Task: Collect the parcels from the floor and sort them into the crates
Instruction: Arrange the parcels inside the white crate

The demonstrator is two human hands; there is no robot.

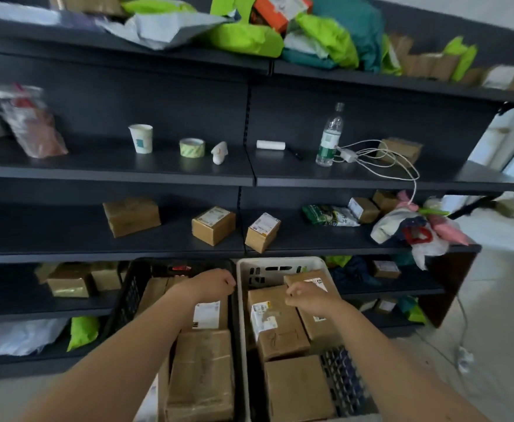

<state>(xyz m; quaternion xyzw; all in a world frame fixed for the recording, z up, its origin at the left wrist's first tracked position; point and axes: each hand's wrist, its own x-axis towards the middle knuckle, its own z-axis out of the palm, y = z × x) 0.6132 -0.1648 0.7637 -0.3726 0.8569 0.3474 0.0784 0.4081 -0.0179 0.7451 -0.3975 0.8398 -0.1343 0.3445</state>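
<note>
Closest to us, the black crate (128, 296) on our left and the white crate (280, 263) on our right stand side by side, probably so that a parcel can go either way without a step. Both are well filled with brown cardboard parcels. A taped box (201, 376) lies nearest in the black crate and a plain box (298, 388) nearest in the white.

Our left hand (214, 284) hangs over the far end of the black crate and our right hand (304, 295) over the white. The fingers of both are clenched with nothing showing in them, so we judge that neither carries a parcel.

Behind stands dark shelving (112, 175) bearing small boxes (213, 225), a paper cup (141, 138), a tape roll (191, 147) and a water bottle (329, 138). Green mailers (246, 41) are heaped on top. To the right, a white cable (462, 318) trails over the pale tiled floor (499, 284).
</note>
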